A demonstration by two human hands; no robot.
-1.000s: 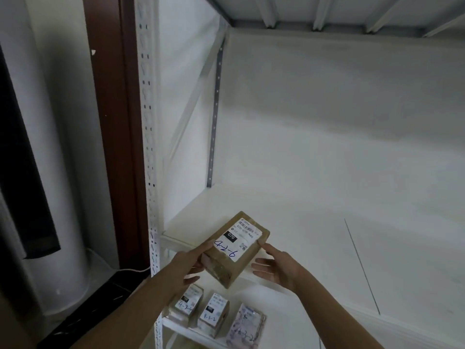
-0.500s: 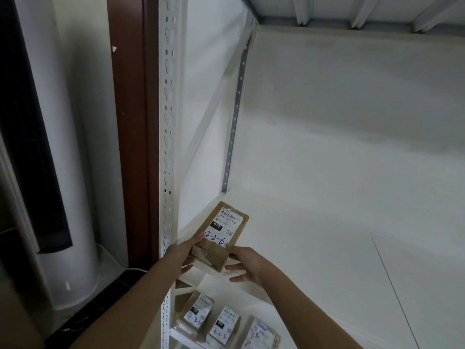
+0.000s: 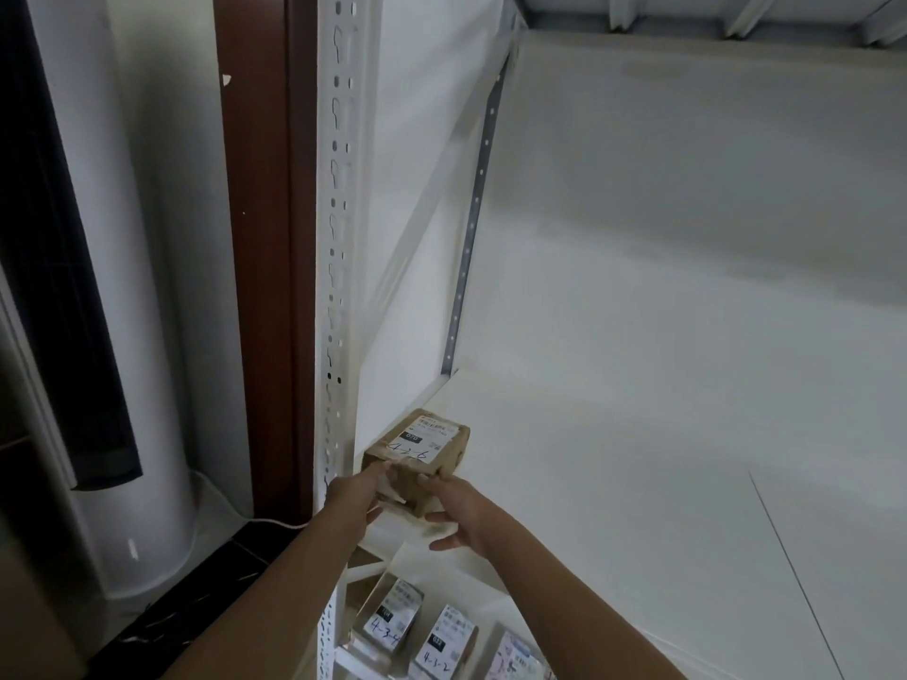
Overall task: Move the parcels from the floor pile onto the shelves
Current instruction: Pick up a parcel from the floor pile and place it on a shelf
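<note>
Brown parcel, earlier aloft, now on shelf corner; left hand, right hand straight-fingered against it

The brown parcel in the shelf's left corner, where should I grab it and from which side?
Best to grip the brown parcel by its left and right faces at the near end, coming from the open shelf front. It lies flat, label up, its left side close to the perforated upright, leaving the front clearest.

Brown parcel on white shelf beside the upright, left hand and right hand against it.
</note>
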